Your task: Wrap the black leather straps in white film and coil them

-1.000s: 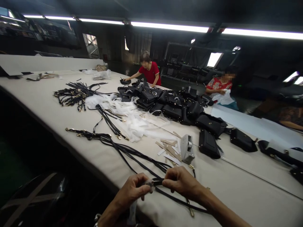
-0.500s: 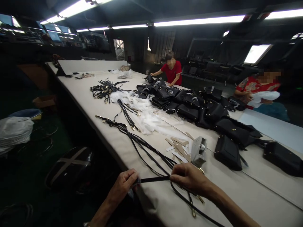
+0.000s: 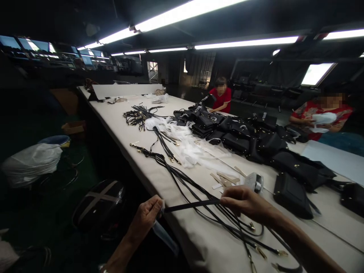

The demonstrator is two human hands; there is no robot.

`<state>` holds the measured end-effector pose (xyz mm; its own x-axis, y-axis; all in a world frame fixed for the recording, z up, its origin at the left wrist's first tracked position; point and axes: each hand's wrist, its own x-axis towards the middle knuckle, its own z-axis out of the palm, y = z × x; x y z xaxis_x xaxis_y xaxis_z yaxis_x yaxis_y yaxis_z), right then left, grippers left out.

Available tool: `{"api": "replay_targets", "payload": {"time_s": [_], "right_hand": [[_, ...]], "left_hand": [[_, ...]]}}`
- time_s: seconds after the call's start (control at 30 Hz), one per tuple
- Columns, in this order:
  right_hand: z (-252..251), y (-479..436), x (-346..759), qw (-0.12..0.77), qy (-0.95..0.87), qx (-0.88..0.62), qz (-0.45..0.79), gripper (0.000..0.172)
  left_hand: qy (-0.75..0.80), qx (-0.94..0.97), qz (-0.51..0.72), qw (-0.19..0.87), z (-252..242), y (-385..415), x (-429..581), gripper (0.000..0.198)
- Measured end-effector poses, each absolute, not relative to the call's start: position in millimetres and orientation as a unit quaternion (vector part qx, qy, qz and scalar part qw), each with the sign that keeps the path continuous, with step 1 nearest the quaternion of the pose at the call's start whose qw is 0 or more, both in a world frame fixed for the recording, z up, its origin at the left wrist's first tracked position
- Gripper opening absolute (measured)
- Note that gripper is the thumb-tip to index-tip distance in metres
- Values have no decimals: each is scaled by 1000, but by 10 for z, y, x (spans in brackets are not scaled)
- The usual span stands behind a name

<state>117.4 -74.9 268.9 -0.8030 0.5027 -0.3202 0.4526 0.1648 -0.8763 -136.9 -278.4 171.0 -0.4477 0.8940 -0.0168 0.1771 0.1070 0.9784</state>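
A thin black strap [image 3: 191, 205] is stretched level between my two hands at the near edge of the long table [image 3: 119, 117]. My left hand [image 3: 148, 217] pinches its left end together with a strip of clear film that hangs down off the edge. My right hand [image 3: 247, 201] is closed on the strap further right. More black straps with gold clasps [image 3: 227, 222] lie under and beyond my right hand.
A tape dispenser [image 3: 255, 182] and card strips [image 3: 224, 177] lie just past my right hand. White tissue [image 3: 187, 146], a heap of black bags [image 3: 241, 136] and strap bundles [image 3: 139, 115] fill the middle. Two people work at the far side. A stool [image 3: 98, 203] stands lower left.
My hands have drawn apart, so more of the strap is stretched between them. The camera has swung left and the clear film now hangs from my left hand.
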Motion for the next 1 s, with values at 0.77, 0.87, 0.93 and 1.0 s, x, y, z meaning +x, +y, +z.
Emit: {"api": "replay_targets", "payload": {"time_s": [0.77,0.87,0.93,1.0], "right_hand": [[3793,-1582,-351,-11,-941,-203,269,16],[3912,-1504,-390,-38,-929,-179,322,28],[3999,-1311,-329,-41,-913,-181,363,39],[4119,-1097,-290,-14,-914,-171,368,43]], "left_hand": [[530,492,586,367,2782,-2814,-1819,36],[556,460,623,303,2935,-3069,-2066,34],[598,417,637,253,2958,-3359,-2260,33],[639,364,641,220,2976,-3667,-2371,32]]}}
